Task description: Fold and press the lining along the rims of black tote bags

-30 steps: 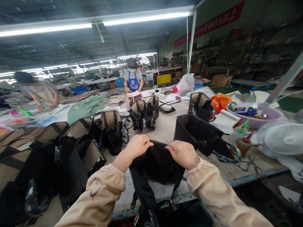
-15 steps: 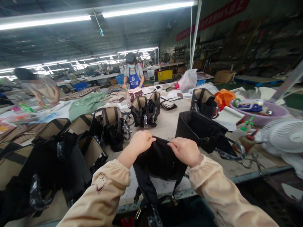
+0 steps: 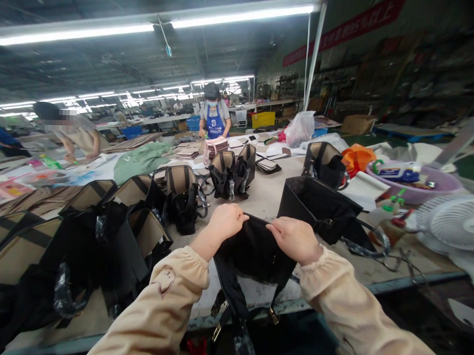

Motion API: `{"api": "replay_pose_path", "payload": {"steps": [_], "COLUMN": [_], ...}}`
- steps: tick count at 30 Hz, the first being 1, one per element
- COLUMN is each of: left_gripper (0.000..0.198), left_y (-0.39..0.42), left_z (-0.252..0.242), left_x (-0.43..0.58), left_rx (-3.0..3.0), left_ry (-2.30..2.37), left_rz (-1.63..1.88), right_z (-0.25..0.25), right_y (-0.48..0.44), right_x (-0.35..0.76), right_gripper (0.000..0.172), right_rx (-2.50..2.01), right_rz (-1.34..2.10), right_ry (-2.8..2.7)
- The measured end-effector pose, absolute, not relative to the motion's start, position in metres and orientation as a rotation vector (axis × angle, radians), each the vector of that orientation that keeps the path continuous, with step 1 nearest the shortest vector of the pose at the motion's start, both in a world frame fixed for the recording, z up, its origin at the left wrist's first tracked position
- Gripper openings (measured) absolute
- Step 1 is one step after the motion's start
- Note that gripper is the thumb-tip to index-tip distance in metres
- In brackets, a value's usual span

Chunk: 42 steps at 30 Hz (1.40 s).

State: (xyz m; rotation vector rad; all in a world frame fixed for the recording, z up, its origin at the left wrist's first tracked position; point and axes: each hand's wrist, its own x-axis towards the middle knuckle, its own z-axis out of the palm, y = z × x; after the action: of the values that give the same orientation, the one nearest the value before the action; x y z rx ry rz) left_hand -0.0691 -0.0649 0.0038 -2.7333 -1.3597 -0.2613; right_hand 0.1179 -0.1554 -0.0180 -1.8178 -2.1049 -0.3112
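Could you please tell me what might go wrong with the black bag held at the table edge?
The black bag, pinched at its top rim by the left hand and right hand, sits at the table edge; it might slip off. Its hanging straps could snag there.

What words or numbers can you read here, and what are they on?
Red banner: white characters, ending in what looks like "5%以上"; rest blurred.
Blue apron: white logo, too small to read.
Pack in the purple basin: label blurred.
Black bag held by left hand and right hand: no text.
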Motion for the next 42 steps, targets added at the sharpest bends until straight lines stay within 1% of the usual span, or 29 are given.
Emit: {"api": "replay_pose_path", "payload": {"steps": [3,8,14,17,22,28,32,37,42], "left_gripper": [0.033,0.035,0.033,0.034,0.033,0.019,0.017,0.019,0.019], "left_y": [-0.066,-0.069,-0.069,-0.068,-0.067,-0.071,-0.079,-0.085,-0.084], "left_z": [0.004,0.004,0.005,0.005,0.005,0.010,0.016,0.023,0.025], "left_x": [-0.071,-0.075,-0.075,-0.076,-0.082,-0.083,-0.075,-0.066,-0.073], "left_rx": [-2.735,-2.743,-2.749,-2.753,-2.826,-3.164,-3.364,-3.409,-3.438], "left_ry": [-1.359,-1.342,-1.335,-1.333,-1.268,-1.053,-0.875,-0.945,-1.014], "left_rz": [-0.261,-0.271,-0.281,-0.295,-0.321,-0.396,-0.307,-0.249,-0.345], "right_z": [-0.013,-0.002,0.000,-0.001,0.002,0.009,0.008,0.006,0.002], "right_y": [-0.159,-0.158,-0.140,-0.135,-0.138,-0.162,-0.186,-0.199,-0.196], "right_x": [0.114,0.105,0.082,0.075,0.078,0.086,0.094,0.099,0.108], "right_gripper": [0.043,0.054,0.039,0.036,0.037,0.037,0.037,0.036,0.038], "right_rx": [-1.857,-1.945,-1.932,-1.900,-1.898,-1.988,-2.061,-2.087,-2.112], "right_rz": [-0.319,-0.292,-0.277,-0.277,-0.251,-0.204,-0.198,-0.167,-0.171], "right_ry": [-2.131,-2.186,-2.189,-2.196,-2.196,-2.212,-2.211,-2.168,-2.149]}}
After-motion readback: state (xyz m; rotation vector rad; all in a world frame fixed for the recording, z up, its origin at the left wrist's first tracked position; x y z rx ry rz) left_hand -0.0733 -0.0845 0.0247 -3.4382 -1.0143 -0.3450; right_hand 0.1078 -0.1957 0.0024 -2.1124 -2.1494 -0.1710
